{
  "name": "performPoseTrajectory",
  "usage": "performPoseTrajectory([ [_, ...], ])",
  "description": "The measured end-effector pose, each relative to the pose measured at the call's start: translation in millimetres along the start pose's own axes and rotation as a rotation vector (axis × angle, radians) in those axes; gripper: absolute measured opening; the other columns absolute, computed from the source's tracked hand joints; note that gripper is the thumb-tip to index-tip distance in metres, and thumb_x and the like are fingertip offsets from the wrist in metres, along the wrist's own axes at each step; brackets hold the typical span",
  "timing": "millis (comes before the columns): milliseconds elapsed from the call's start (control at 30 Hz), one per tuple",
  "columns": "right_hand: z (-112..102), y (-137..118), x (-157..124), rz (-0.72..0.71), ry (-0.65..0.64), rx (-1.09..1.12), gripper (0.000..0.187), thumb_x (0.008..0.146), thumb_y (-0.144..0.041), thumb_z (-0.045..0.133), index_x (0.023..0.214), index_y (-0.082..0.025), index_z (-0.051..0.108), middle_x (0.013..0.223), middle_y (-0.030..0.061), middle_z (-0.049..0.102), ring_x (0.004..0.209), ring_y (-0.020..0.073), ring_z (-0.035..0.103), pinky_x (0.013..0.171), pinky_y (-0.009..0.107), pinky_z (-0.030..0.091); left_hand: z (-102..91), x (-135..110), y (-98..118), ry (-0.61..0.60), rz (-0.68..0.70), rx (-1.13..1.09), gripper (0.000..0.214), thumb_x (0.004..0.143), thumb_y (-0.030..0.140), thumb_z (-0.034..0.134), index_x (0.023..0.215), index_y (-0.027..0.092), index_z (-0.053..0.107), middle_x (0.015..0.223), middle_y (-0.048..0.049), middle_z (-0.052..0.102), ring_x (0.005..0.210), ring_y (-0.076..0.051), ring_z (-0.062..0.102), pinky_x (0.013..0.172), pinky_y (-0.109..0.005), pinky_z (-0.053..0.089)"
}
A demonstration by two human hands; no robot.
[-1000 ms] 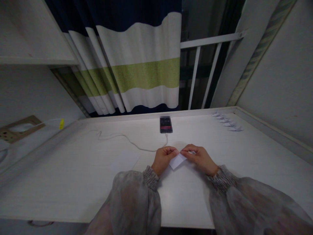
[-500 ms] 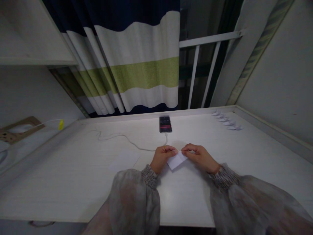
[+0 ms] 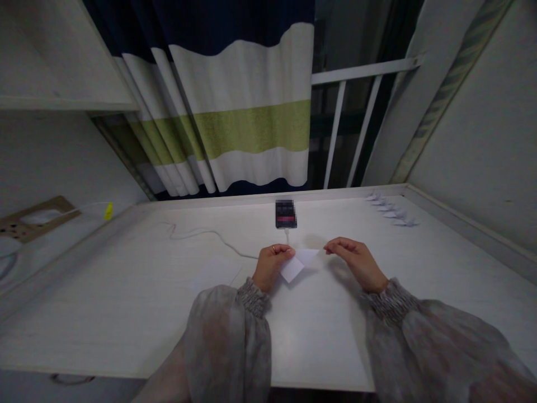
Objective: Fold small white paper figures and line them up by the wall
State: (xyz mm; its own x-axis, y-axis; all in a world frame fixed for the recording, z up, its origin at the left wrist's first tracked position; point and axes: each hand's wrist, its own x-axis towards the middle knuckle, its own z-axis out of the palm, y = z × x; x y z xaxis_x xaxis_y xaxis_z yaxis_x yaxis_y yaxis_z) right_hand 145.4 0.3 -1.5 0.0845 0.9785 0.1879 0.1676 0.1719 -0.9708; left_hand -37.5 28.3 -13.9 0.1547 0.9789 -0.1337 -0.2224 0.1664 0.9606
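My left hand (image 3: 271, 266) pinches the left side of a small folded white paper (image 3: 298, 263) just above the white desk (image 3: 319, 336). My right hand (image 3: 356, 260) is to the right of the paper, its fingertips curled together near the paper's right corner; whether they touch it I cannot tell. Both arms wear sheer grey sleeves.
A phone (image 3: 286, 214) lies at the desk's far edge with a white cable (image 3: 210, 235) trailing left. A flat white sheet (image 3: 213, 274) lies left of my left hand. Several small folded paper pieces (image 3: 390, 210) line the far right corner. A striped curtain (image 3: 247, 112) and a white railing (image 3: 361, 70) stand behind.
My hands have drawn apart: the right hand moved to the right off the paper's middle, and the paper now opens out wider from the left hand's pinch.
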Motion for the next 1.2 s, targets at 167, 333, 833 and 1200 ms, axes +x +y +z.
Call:
performPoseTrajectory([
  [167, 14, -6, -8, 0.08, -0.225, -0.088, 0.025, 0.067, -0.039, 0.056, 0.073, -0.015, 0.059, 0.062, -0.0018, 0.054, 0.053, 0.0089, 0.044, 0.05, 0.022, 0.033, 10.4, -6, -2, -0.125, 0.007, 0.072, 0.025, 0.05, 0.03, 0.071, 0.061, 0.01, 0.061, 0.05, 0.0009, 0.055, 0.044, -0.006, 0.044, 0.045, -0.02, 0.03],
  [333, 13, -6, -10, 0.04, -0.252, -0.177, 0.02, 0.07, -0.033, 0.053, 0.063, -0.014, 0.058, 0.056, -0.0022, 0.052, 0.052, 0.0091, 0.043, 0.051, 0.022, 0.032, 12.8, -9, -4, -0.189, 0.058, 0.188, 0.024, 0.054, 0.033, 0.068, 0.062, 0.011, 0.061, 0.053, 0.0014, 0.055, 0.047, -0.006, 0.044, 0.046, -0.019, 0.03],
  [833, 10, -9, -8, 0.157, -0.243, -0.075, 0.017, 0.06, -0.032, 0.06, 0.056, -0.015, 0.061, 0.051, -0.0032, 0.052, 0.05, 0.0092, 0.042, 0.052, 0.024, 0.031, 0.4, -3, -2, -0.288, -0.015, 0.258, 0.024, 0.055, 0.031, 0.069, 0.067, 0.01, 0.067, 0.05, 0.0008, 0.055, 0.044, -0.005, 0.04, 0.046, -0.02, 0.027],
  [1200, -7, -7, -2, 0.108, -0.027, 0.057, 0.016, 0.057, -0.03, 0.064, 0.052, -0.015, 0.059, 0.054, -0.0019, 0.055, 0.055, 0.0107, 0.046, 0.057, 0.024, 0.035, -6.1, 3, 6, -0.18, -0.019, 0.127, 0.026, 0.054, 0.031, 0.07, 0.068, 0.01, 0.065, 0.063, -0.0057, 0.065, 0.056, -0.012, 0.058, 0.058, -0.025, 0.044],
])
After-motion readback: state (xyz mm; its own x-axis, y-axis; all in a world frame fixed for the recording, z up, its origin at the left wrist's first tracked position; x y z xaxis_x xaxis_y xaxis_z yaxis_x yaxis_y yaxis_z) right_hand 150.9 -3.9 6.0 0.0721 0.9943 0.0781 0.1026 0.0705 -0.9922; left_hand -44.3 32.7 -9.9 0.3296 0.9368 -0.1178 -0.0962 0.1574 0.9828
